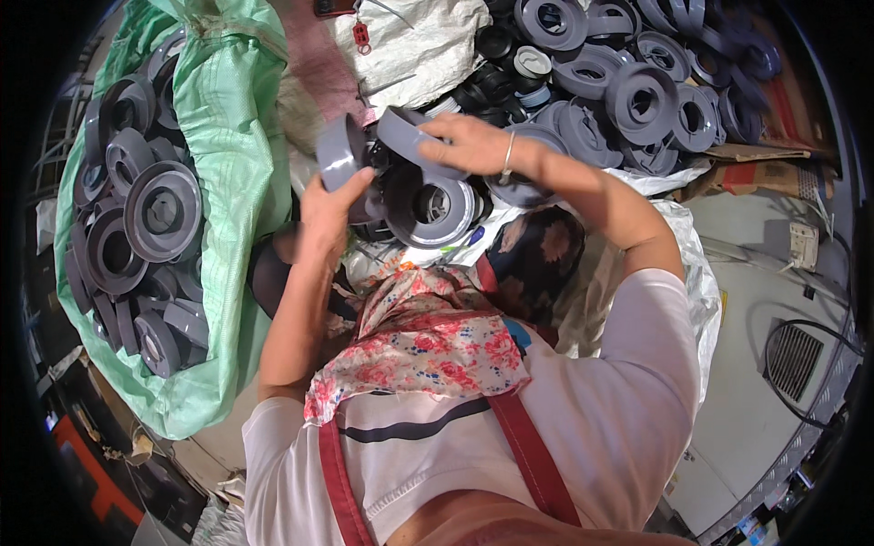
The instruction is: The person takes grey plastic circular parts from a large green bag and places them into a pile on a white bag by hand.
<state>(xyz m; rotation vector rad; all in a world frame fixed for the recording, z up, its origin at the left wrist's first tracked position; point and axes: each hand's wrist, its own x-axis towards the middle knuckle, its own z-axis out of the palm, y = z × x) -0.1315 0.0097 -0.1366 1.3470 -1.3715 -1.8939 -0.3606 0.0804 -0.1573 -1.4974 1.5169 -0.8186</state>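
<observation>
My left hand [326,211] is closed round a grey plastic ring [340,155], thumb on its near side, holding it tipped on edge. Just to the right, my right hand [469,146] grips another grey plastic ring [405,144], also tilted, with the fingers over its right end. Below the two rings, in front of my lap, lies a wider grey flanged ring [430,207] with a round hole in its middle. One more grey ring [526,187] sits partly hidden under my right wrist.
On the left a green woven sack [232,118] stands open, full of grey rings [164,211]. A heap of grey rings [642,102] spreads at the far right, with black rings [492,91] beside it. A white woven sack [410,45] lies at the back; flattened cardboard [760,173] lies right.
</observation>
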